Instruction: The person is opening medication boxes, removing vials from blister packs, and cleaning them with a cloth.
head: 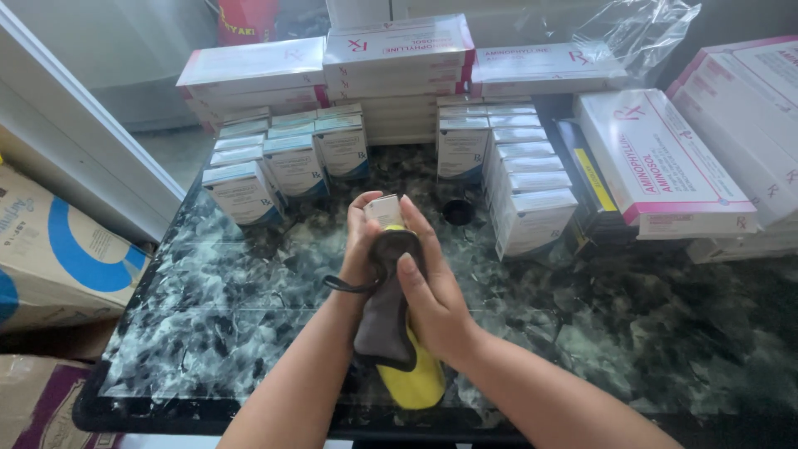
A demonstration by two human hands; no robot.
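Observation:
Both of my hands meet above the middle of a dark marbled table. My left hand and my right hand together grip a hand-held tool with a grey-brown handle and a yellow lower end. Its whitish head sticks out above my fingertips. A thin black wrist strap hangs from the tool by my left wrist. Small white-and-blue boxes stand beyond my hands on both sides.
Small white-and-blue boxes are grouped at the back left and back right. Larger white-and-pink cartons are stacked behind and at the right. A small black cap lies on the table. Cardboard boxes sit at the left.

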